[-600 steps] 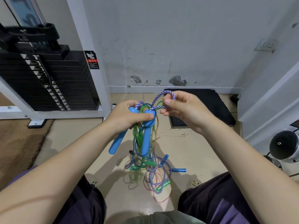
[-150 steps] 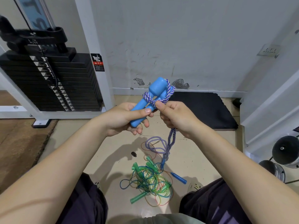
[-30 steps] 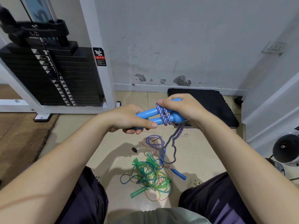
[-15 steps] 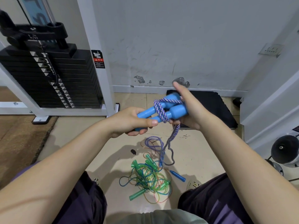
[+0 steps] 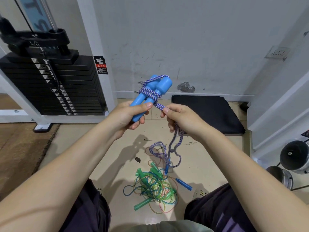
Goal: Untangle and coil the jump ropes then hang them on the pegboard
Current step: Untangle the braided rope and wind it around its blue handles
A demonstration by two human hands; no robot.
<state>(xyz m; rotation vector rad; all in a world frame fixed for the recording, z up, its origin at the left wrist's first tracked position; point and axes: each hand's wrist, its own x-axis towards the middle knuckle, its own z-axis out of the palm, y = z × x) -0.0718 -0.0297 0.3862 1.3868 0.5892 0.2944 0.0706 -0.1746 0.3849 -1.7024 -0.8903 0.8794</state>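
Gym floor (image 5: 209, 164), wall behind. We grip the blue handles (image 5: 150, 96) in our left hand (image 5: 128, 116) — right hand (image 5: 180, 118) fingers pinch the striped rope (image 5: 151, 94), wrapped round them, rest trailing down. Green tangle (image 5: 153, 186) on floor untouched; no pegboard visible — most work left, we'd say.

Blue handles (image 5: 151, 96): smooth moulded plastic, faint sheen. Purple-white rope (image 5: 151, 93) I read as braided cord, matt, fibrous. Tangled ropes (image 5: 153, 186) on floor: translucent glossy plastic cord, green plastic handles. Floor tiles (image 5: 107, 158) smooth, slightly shiny. Black mat (image 5: 207, 111) matt, rubbery-looking. Weight stack (image 5: 50, 87) dull black metal. Wall (image 5: 184, 39) painted, scuffed, chipped.
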